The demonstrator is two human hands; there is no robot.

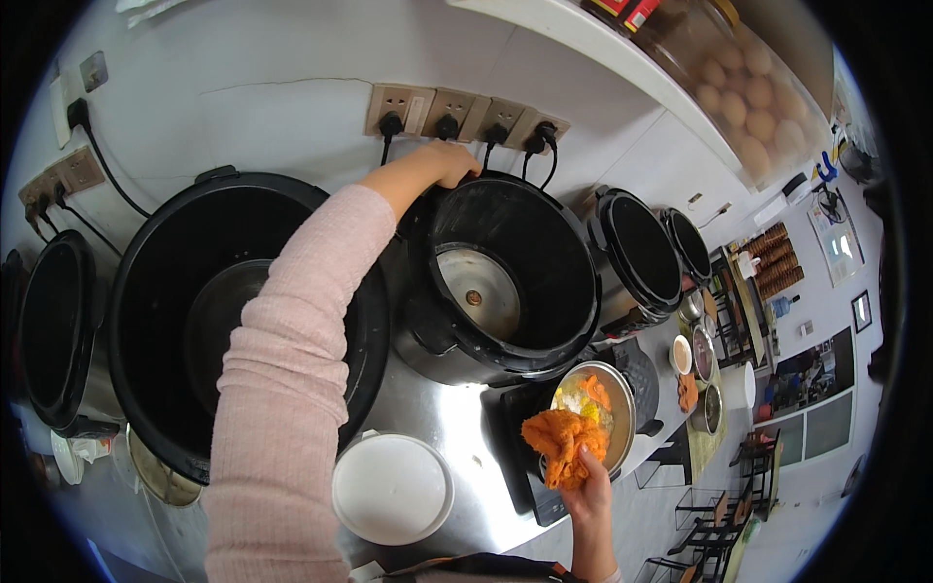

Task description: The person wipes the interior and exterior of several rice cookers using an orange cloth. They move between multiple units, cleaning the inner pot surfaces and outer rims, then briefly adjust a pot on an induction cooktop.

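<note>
My left hand [453,162] reaches over to the back rim of an electric pressure cooker [583,306], below the wall sockets. Its fingers are bent down there, and what they grip is hidden. The cooker has no lid or inner pot; its black inside shows a round metal heating plate [477,291] with a small centre button. In my right hand [589,495] is a bunched orange cloth [565,446]. The cloth is over a metal pot [621,437], covering part of it. Yellow corn pieces [589,409] and orange chunks [596,390] show inside the pot.
A larger open cooker [164,328] stands left, partly behind my sleeve. Smaller cookers [641,240] line the wall at right. A white round lid [393,488] lies on the steel counter [466,452]. Black plugs [447,125] fill the sockets. Eggs [758,124] sit in a container on the shelf.
</note>
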